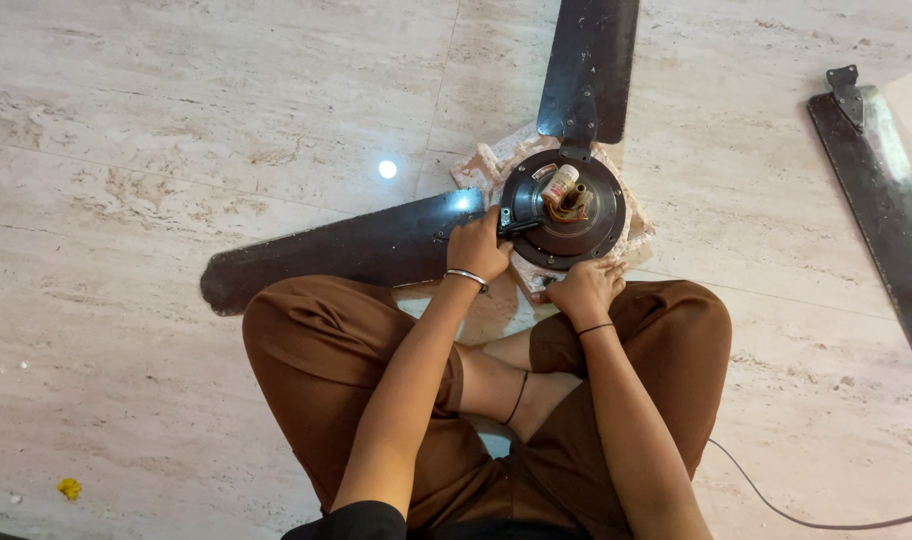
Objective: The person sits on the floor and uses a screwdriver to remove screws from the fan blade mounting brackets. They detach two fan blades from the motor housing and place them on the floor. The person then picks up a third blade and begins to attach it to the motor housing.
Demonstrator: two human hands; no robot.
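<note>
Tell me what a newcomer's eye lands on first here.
The dark round fan motor at the centre, resting on a pale cloth on the marble floor, with two dark blades attached. The left hand grips at the blade's root; the right hand rests at the motor's near rim. A third blade lies detached at right.

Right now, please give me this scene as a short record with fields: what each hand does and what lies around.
setting: pale marble floor, person sits cross-legged
left hand: grips a small dark tool at the joint of the left fan blade
right hand: rests on the near rim of the round fan motor
attached blades: two, the second blade points away
loose blade: lies apart at the right
under motor: pale cloth
other: black cable, yellow scrap
</note>
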